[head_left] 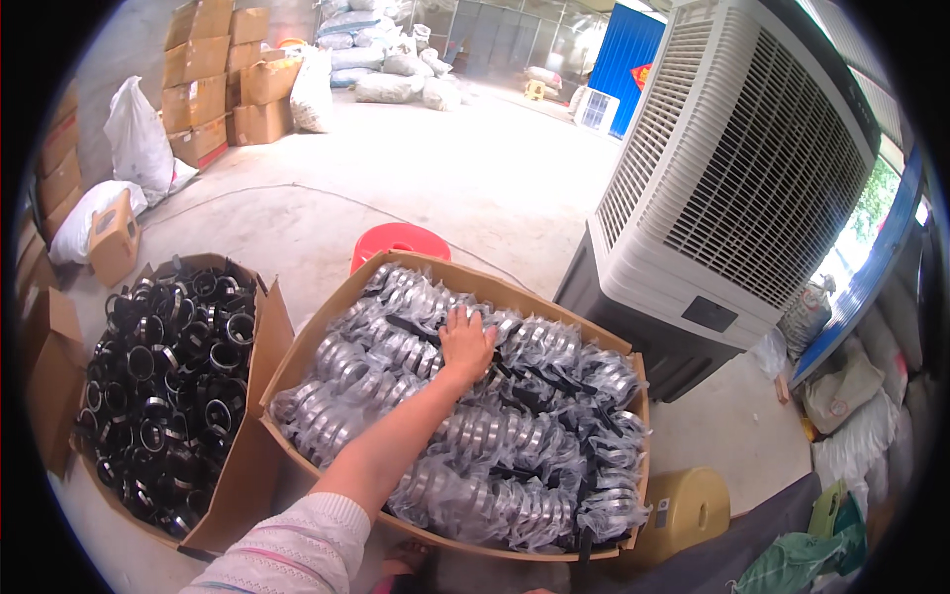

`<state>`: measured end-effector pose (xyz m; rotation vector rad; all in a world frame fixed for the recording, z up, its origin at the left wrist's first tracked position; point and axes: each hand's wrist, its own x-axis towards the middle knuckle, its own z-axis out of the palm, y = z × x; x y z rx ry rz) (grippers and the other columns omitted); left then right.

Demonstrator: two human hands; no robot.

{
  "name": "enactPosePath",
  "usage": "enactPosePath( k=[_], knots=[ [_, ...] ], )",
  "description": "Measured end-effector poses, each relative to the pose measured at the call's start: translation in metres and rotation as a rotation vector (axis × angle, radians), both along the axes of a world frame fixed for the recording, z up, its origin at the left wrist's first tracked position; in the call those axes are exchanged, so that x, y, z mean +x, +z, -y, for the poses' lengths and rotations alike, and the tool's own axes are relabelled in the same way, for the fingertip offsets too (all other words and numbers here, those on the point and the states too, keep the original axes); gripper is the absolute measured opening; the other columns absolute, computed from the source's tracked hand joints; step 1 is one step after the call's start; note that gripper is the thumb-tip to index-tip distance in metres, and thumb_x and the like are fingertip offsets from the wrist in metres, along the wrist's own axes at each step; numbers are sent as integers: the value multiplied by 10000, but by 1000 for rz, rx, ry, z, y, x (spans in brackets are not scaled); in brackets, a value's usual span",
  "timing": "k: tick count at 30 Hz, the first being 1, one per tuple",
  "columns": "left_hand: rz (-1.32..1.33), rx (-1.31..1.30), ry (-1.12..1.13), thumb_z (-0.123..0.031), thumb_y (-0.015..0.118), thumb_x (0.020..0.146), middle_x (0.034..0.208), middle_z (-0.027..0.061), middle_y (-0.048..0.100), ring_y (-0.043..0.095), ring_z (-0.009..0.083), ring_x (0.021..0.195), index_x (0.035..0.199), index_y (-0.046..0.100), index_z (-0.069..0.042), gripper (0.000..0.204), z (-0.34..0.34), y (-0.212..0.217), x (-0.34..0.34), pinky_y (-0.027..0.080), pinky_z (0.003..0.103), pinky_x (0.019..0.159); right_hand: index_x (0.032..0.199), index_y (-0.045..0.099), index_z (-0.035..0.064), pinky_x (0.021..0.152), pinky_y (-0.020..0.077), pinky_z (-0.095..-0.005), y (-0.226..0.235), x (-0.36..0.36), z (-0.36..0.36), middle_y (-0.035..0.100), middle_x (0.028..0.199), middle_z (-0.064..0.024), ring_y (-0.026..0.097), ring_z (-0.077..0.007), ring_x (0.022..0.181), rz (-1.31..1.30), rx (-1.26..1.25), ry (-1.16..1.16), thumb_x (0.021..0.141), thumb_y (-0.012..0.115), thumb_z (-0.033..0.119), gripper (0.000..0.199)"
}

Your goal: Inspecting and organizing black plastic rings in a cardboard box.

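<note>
Where wrapped ring packs (495,436) fill a carton (327,327), the left hand (465,344) rests.

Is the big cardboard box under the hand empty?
No, the cardboard box is filled with plastic-wrapped stacks of silver rings, and the hand rests on top of them.

You stand on a pale concrete floor (465,188); a big air cooler (732,188) is beside you, stacked cartons (213,79) and sacks (386,59) beyond, daylight throughout.
</note>
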<state>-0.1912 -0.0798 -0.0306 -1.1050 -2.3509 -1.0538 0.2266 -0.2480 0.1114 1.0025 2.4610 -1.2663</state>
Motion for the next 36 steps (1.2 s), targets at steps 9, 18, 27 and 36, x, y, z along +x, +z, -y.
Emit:
enactPosePath(
  k=[9, 18, 27, 36],
  knots=[
    [157, -519, 117, -392, 523, 865, 1095, 171, 621, 509, 327, 1118, 1178, 544, -18, 488, -14, 36, -28, 399, 460, 918, 1036, 603, 0, 738, 498, -421, -3, 1, -2, 651, 909, -214, 617, -382, 880, -15, 5, -3, 846, 605, 237, 303],
    [249, -643, -16, -288, 474, 868, 1108, 198, 635, 633, 291, 1018, 1235, 500, 4, 470, -22, 38, -67, 504, 401, 821, 1036, 601, 2, 732, 499, -425, -1, 2, 0, 648, 916, -219, 617, -386, 873, 18, -1, -21, 843, 609, 243, 309],
    [725, -85, -84, -56, 476, 769, 734, 225, 650, 653, 316, 551, 937, 638, 58, 260, -14, 17, -107, 508, 407, 496, 1044, 601, -1, 735, 503, -420, -4, 2, -2, 649, 927, -223, 620, -385, 878, -5, -2, -16, 845, 608, 241, 313],
    [683, -196, -251, -76, 499, 746, 826, 227, 664, 665, 319, 615, 984, 661, 14, 302, -12, 12, -117, 531, 394, 560, 1049, 603, -4, 737, 507, -413, -2, 0, -1, 653, 928, -219, 626, -376, 879, 16, -10, -9, 844, 607, 242, 320]
  ],
)
